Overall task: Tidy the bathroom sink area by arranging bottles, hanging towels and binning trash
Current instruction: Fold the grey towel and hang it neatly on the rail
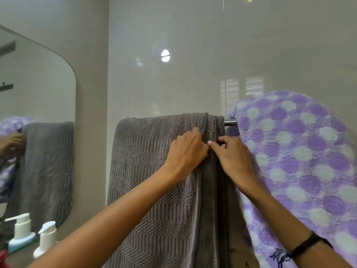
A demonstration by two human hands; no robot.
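We have the grey towel (pixel 154 171) draped over the rail (pixel 230 123), hanging flat against the tiled wall, and both our hands are working its right-hand hem. Our left hand (pixel 186 151) pinches the piped edge just below the rail, fingers curled into the cloth; our right hand (pixel 231 153) pinches the neighbouring fold beside it, fingertips nearly touching the left. The towel looks thick, soft and limp, so it should slide along the rail with a tug but sag wherever we let go; the stitched hem is the firmest place to hold. Room is tight on the right, where the purple spotted towel (pixel 301 161) crowds the rail's bare stub. To the left the mirror (pixel 38 113) edge and pump bottles (pixel 34 236) at the worktop's corner stand well apart.
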